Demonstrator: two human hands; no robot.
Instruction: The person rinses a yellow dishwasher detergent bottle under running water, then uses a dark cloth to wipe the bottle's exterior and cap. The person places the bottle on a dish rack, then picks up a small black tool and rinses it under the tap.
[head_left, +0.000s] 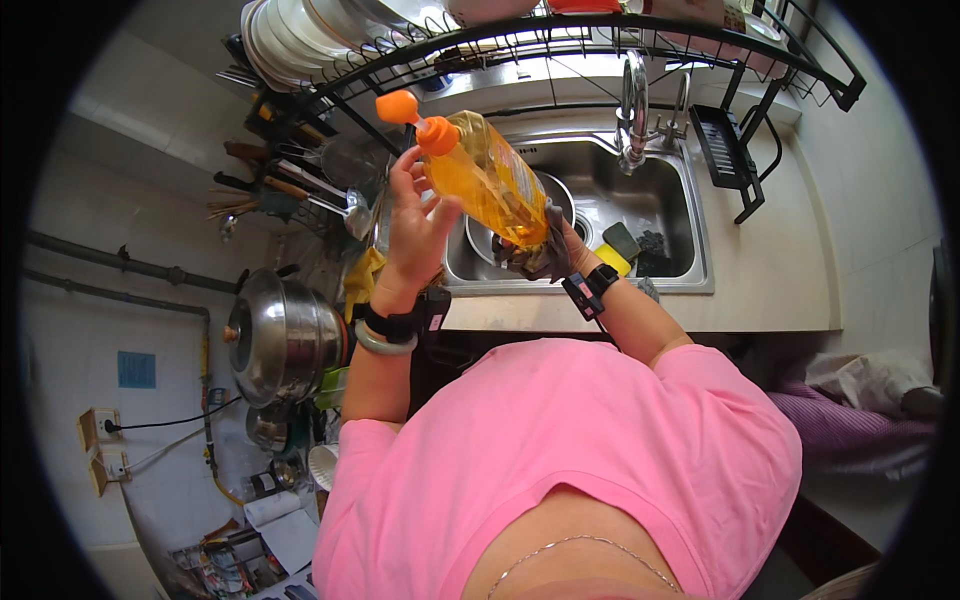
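A clear pump bottle (487, 184) of orange liquid is tilted over the sink, its orange pump head (401, 111) up and to the left. My left hand (421, 225) is at the bottle's shoulder, fingers and thumb against its side just below the pump collar. A dark grey cloth (553, 251) is bunched around the bottle's base, and my right hand (576, 247) grips it there, with most of the fingers hidden. Below the bottle, a round metal basin (559, 191) stands in the stainless steel sink (694, 225), partly covered by the bottle and hands.
A yellow sponge (612, 259) and dark scouring pads (651, 247) lie in the sink's right side. The faucet (634, 120) rises behind. Overhead runs a black dish rack (570, 24) holding white plates (300, 37). Ladles (356, 214) hang at left, above a lidded steel pot (281, 337).
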